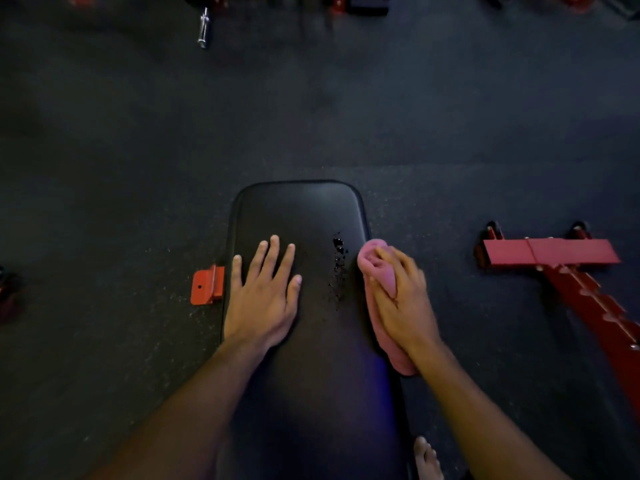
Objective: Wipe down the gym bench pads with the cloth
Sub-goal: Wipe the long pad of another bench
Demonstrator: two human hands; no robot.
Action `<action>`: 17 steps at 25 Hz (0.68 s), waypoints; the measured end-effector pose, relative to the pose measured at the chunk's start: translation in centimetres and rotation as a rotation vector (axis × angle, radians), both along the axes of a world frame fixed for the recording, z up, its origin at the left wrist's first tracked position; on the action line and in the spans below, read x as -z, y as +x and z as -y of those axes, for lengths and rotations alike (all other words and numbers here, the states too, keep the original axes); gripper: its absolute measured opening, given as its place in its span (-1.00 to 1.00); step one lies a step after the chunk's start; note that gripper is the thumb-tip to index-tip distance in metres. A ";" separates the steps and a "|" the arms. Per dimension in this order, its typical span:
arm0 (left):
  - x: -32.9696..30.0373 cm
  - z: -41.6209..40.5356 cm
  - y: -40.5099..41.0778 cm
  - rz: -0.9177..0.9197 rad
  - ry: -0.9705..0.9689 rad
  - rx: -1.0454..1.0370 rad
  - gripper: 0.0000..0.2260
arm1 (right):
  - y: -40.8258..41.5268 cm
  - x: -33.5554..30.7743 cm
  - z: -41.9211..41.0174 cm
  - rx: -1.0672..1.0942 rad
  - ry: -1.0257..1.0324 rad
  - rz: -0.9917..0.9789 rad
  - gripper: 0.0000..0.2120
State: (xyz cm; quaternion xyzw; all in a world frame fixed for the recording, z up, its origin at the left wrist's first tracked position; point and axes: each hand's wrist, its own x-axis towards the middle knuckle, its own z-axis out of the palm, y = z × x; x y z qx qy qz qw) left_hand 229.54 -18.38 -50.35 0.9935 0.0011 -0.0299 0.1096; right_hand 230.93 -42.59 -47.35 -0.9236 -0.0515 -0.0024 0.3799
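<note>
A black padded gym bench runs from the bottom of the head view to its rounded far end at the centre. My left hand lies flat on the pad's left side, fingers straight and spread. My right hand grips a bunched pink cloth against the pad's right edge, fingers curled round it. The cloth hangs a little over that edge. A streak of dark cracked or worn spots marks the pad between the two hands.
Dark speckled rubber floor lies all around. A red bracket of the bench frame sticks out at the left. Another red bench frame stands at the right. A chrome barbell end lies at the far top. Bare toes show bottom right.
</note>
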 end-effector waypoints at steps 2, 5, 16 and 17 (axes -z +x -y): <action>-0.2 -0.2 -0.4 0.065 -0.036 -0.070 -0.46 | -0.9 -0.8 -0.5 -0.092 -0.187 0.117 -0.48; -0.3 -0.4 0.0 0.035 -0.117 -0.209 -0.51 | -3.2 -0.5 -2.8 -0.322 -0.492 0.109 -0.47; 0.0 -1.0 -0.8 -0.007 -0.066 -0.133 -0.43 | 15.8 0.1 -9.6 -0.181 -0.645 0.117 -0.63; 0.0 -1.0 -0.9 -0.010 -0.068 -0.132 -0.44 | 13.7 0.1 -8.8 -0.170 -0.634 0.133 -0.62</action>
